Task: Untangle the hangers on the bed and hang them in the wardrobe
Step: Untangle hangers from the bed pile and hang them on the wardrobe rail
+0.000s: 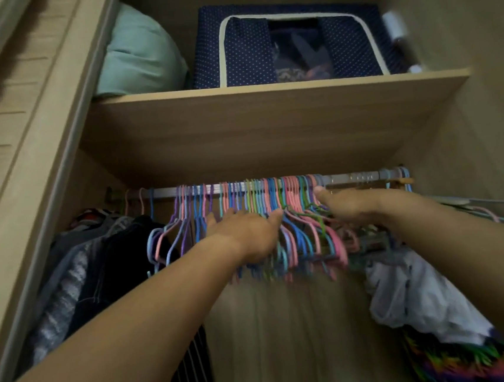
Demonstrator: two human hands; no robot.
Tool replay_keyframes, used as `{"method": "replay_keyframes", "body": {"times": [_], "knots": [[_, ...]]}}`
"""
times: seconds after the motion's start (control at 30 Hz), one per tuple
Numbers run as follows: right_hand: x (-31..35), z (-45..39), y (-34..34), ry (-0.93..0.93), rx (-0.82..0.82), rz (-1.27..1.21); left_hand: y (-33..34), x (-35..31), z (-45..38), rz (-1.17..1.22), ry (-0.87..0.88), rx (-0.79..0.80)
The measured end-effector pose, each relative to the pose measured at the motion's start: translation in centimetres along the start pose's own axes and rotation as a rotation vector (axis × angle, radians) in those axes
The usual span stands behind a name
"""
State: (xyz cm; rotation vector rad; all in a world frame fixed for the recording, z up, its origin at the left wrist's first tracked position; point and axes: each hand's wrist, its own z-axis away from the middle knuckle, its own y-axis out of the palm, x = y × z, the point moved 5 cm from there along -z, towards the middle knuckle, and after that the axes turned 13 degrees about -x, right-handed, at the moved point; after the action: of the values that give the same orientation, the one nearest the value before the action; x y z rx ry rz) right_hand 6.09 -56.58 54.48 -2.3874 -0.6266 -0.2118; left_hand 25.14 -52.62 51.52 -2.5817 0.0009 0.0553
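Several thin hangers (295, 236) in pink, blue, purple and green hang packed together on the metal wardrobe rail (351, 177). My left hand (245, 231) reaches into the left part of the bunch with straight fingers spread against the hangers. My right hand (347, 204) lies flat against the right side of the bunch, its thumb up near the rail. Neither hand grips a hanger. The bed is out of view.
Dark and grey clothes (76, 269) hang at the left, white and multicoloured garments (424, 297) at the right. A wooden shelf (268, 121) above the rail carries a teal pillow (139, 54) and a navy dotted storage box (246, 46). The wardrobe door frame (25, 151) stands at the left.
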Motion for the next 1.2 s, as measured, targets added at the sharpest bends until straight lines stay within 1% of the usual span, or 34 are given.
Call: {"method": "replay_keyframes", "body": {"times": [0.07,0.1,0.13,0.17,0.2,0.23,0.27,0.3,0.33,0.4,0.43,0.47,0.53,0.6,0.67,0.7,0.77,0.8,0.83,0.9,1.07,1.13,1.2], "knots": [[-0.5,1.2,-0.4,-0.007,0.002,-0.010,0.4,0.0,0.2,-0.026,0.023,0.022],[-0.8,1.7,-0.8,-0.003,-0.029,0.039,0.6,0.2,0.2,-0.028,0.019,0.023],[-1.2,2.1,-1.3,-0.024,-0.116,0.140,0.7,0.3,0.2,-0.015,0.018,0.008],[-1.3,2.4,-1.9,-0.087,-0.245,0.275,0.6,0.4,0.2,-0.003,0.018,-0.021],[-1.4,2.6,-2.9,-0.173,-0.437,0.414,0.5,0.4,0.3,0.001,0.026,-0.056],[-1.8,2.9,-4.0,-0.200,-0.598,0.487,0.4,0.2,0.5,0.000,0.044,-0.100],[-2.4,2.8,-4.7,-0.190,-0.704,0.507,0.3,0.3,0.7,-0.003,0.059,-0.138],[-3.7,2.2,-5.1,-0.121,-0.697,0.474,0.1,0.3,1.0,0.001,0.064,-0.166],[-5.0,1.9,-5.4,-0.030,-0.620,0.450,0.1,0.4,1.4,0.009,0.058,-0.178],[-7.8,0.8,-4.7,0.120,-0.383,0.411,0.3,0.8,2.1,0.011,0.047,-0.183],[-8.6,0.9,-4.4,0.136,-0.293,0.425,0.4,0.8,2.6,0.009,0.042,-0.174],[-8.8,1.0,-4.1,0.111,-0.248,0.449,0.4,1.0,3.0,0.008,0.029,-0.163],[-8.8,1.3,-3.6,0.027,-0.259,0.472,0.1,1.1,3.8,0.014,-0.002,-0.161],[-8.6,1.6,-3.5,-0.022,-0.319,0.441,-0.4,1.2,4.5,-0.015,-0.017,-0.182],[-9.0,1.6,-4.4,0.034,-0.376,0.305,-1.1,0.9,5.3,-0.040,-0.029,-0.173],[-9.3,1.4,-4.9,0.060,-0.374,0.244,-1.3,0.7,5.7,-0.042,-0.041,-0.154],[-10.3,0.9,-5.5,0.078,-0.290,0.143,-1.8,0.0,6.6,-0.068,-0.062,-0.120],[-10.6,0.9,-5.7,0.059,-0.255,0.105,-2.1,-0.3,7.0,-0.083,-0.073,-0.108],[-10.9,0.8,-5.9,0.041,-0.241,0.054,-2.4,-0.5,7.4,-0.092,-0.092,-0.097],[-11.7,0.8,-6.5,0.000,-0.273,-0.006,-2.9,-0.9,8.3,-0.095,-0.142,-0.082],[-13.0,1.9,-5.9,-0.075,-0.149,0.110,-3.9,-2.7,10.0,-0.153,-0.184,-0.020],[-12.7,2.4,-5.6,-0.122,-0.135,0.178,-4.3,-3.0,10.4,-0.166,-0.195,0.002],[-12.1,2.8,-5.5,-0.183,-0.167,0.220,-4.7,-3.0,10.6,-0.174,-0.190,0.024]]}}
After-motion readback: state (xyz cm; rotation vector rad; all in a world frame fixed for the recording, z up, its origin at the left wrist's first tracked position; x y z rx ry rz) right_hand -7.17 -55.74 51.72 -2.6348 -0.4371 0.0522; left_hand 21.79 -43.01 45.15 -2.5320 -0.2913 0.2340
